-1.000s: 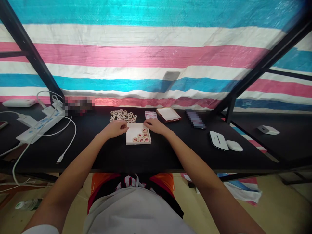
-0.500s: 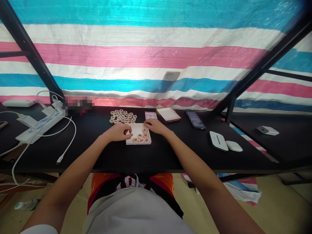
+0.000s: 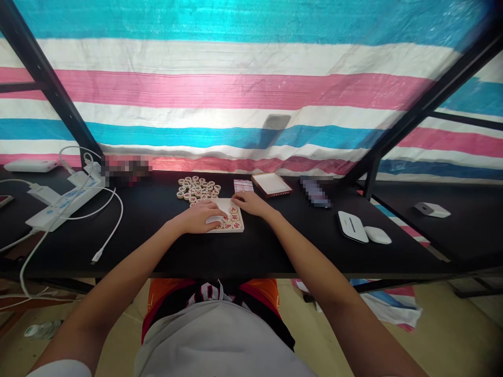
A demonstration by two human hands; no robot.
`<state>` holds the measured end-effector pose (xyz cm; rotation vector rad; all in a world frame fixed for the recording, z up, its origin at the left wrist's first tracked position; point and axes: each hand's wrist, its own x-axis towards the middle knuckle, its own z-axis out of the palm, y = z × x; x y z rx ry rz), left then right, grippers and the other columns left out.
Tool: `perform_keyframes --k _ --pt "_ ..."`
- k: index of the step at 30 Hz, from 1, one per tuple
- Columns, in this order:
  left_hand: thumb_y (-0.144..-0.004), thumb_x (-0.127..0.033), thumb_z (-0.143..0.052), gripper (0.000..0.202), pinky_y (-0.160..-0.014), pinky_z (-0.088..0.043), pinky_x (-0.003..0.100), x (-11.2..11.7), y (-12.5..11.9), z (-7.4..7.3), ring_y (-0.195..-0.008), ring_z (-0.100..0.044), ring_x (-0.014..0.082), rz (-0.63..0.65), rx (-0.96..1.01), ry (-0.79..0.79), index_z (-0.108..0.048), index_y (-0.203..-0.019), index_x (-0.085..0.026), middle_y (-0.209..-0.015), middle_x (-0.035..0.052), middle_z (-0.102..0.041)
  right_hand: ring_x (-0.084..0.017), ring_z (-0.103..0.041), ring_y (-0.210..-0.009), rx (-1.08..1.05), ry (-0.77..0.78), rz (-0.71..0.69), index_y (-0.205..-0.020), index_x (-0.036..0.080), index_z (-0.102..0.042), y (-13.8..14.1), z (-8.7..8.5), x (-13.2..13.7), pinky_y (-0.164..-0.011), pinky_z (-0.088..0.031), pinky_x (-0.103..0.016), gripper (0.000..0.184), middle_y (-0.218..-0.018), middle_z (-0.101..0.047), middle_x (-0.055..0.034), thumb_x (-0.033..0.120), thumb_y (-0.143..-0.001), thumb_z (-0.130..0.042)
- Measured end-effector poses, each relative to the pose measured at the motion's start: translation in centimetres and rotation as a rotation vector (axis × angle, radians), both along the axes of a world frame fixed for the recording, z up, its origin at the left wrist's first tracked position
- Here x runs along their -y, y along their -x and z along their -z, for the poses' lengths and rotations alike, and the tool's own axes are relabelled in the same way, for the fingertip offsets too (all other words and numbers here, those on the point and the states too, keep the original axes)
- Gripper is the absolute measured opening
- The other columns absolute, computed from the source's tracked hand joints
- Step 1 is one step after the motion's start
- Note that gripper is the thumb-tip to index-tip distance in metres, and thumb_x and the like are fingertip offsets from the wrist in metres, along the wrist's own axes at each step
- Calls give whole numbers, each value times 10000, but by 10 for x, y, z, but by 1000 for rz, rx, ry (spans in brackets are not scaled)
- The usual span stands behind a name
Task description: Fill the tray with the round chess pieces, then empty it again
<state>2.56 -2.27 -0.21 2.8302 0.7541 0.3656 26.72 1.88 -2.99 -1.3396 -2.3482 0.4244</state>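
Left hand moved from 10 o'clock rim of white box to red xiangqi pieces inside, probably adjusting them; can't tell grip. Right hand at 1 o'clock corner, grip unclear. Box: 12 o'clock from wearer.

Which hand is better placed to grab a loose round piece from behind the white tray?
Probably the left hand: it reaches over the white tray, just in front of the loose pieces. The right hand is at the tray's far right corner, farther away.
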Motion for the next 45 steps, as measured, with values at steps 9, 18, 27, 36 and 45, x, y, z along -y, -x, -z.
perform_keyframes --k 9,18,27,36,45 --pt "-935 -321 -452 312 -849 -397 307 -2 -1 0 -910 -548 207 -1 -33 16 -688 -1122 -242 -912 71 -631 -150 -583 -760 6 -4 -4 -945 153 -690 -1 1 -1 -683 -377 -244 240 -883 -701 -56 266 -906 -482" --pt "-910 -321 -466 267 -885 -367 355 -12 3 8 -945 -573 227 -175 2 -16 -698 -956 -198 -952 64 -675 -153 -578 -750 8 -1 -2 -941 157 -689 0 1 -1 -670 -373 -246 241 -873 -699 -55 273 -906 -481" --pt "-814 -344 -578 164 -953 -309 404 -16 -4 15 -961 -571 233 -260 2 93 -648 -860 -203 -945 28 -693 -149 -574 -743 14 1 0 -939 156 -688 0 0 -1 -666 -370 -244 240 -864 -696 -54 270 -905 -479" --pt "-760 -382 -583 212 -645 -395 257 -22 35 -14 -685 -510 147 -366 187 214 -579 -854 -192 -763 -7 -573 -160 -593 -791 12 12 4 -963 159 -686 0 -1 0 -701 -387 -251 230 -906 -702 -60 255 -907 -484" --pt "-651 -500 -660 331 -555 -349 251 -38 70 -7 -662 -530 171 -478 -32 455 -531 -669 -195 -692 2 -598 -162 -593 -798 7 17 7 -960 157 -685 0 -1 0 -701 -389 -252 235 -913 -700 -61 260 -909 -480"
